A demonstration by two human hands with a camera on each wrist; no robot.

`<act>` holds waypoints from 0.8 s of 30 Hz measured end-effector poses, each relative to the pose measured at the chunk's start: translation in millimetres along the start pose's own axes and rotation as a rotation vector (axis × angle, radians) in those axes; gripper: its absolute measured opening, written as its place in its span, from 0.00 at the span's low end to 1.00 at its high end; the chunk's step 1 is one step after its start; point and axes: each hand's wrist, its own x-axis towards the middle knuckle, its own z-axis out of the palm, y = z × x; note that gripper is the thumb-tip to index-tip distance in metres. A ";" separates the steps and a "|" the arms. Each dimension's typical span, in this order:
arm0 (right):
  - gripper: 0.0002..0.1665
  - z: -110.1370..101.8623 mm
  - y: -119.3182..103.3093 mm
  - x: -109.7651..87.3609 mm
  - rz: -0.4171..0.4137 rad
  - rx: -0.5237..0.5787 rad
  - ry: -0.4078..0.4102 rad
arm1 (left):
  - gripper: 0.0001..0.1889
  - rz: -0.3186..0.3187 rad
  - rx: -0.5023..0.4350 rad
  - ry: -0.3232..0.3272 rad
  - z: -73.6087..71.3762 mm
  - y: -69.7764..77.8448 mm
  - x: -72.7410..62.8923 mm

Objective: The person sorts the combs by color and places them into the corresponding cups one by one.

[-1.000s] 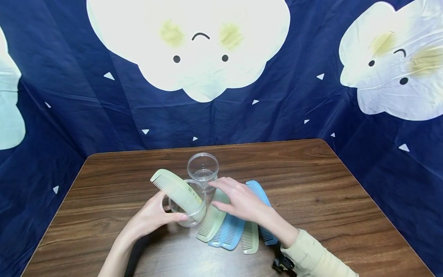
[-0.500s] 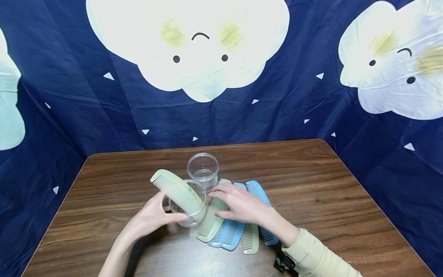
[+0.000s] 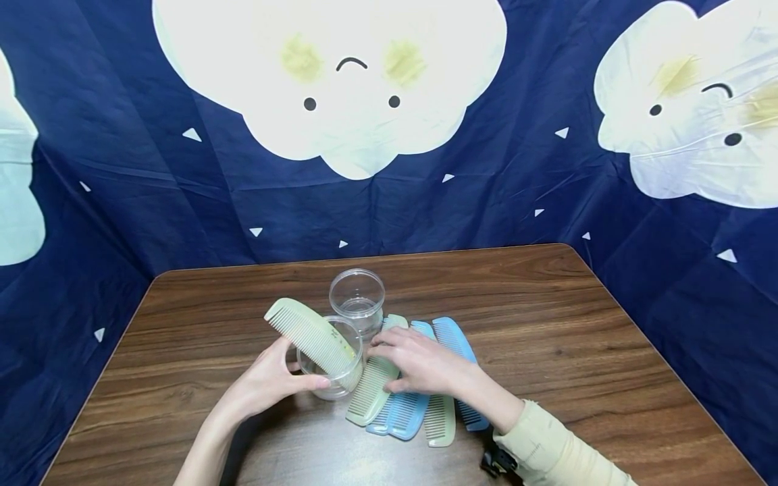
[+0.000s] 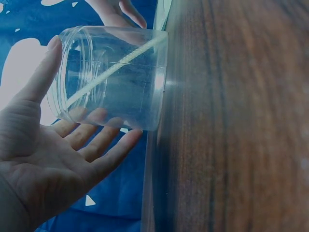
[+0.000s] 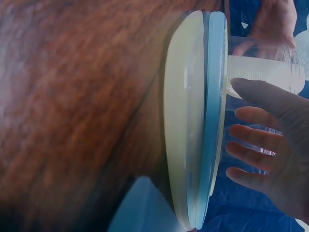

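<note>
My left hand [image 3: 267, 381] holds a clear plastic jar [image 3: 335, 390], its thumb at the rim and its fingers around the side. A pale green comb [image 3: 306, 335] leans slantwise inside, its upper end sticking out past the rim. Just right of that jar, my right hand [image 3: 419, 361] hovers low over another green comb [image 3: 367, 399], the top one of an overlapping pile. In the right wrist view, the thumb and loosely bent fingers [image 5: 256, 140] are right at the pile's top. Under it lie blue combs [image 3: 408, 417] and a green comb [image 3: 440, 428].
A second clear jar [image 3: 357, 287] stands behind the held one. At the pile's right edge lies a blue comb [image 3: 454, 339], partly covered by the right forearm. The wooden table [image 3: 595, 378] backs onto a dark blue cloth [image 3: 292, 209] with clouds.
The right hand has shifted slightly down and right, its fingers lowering onto the top green comb. The left hand, its jar and the leaning comb have stayed put.
</note>
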 end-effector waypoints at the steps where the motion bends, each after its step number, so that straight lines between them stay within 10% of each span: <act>1: 0.36 0.3 0.2 0.1 0.001 -0.002 -0.007 | 0.44 0.000 -0.001 0.000 0.1 0.1 -0.1; 24: 0.41 -11.7 -10.0 12.2 0.007 -0.153 -0.220 | 0.45 0.016 -0.023 -0.009 -0.7 0.3 -0.3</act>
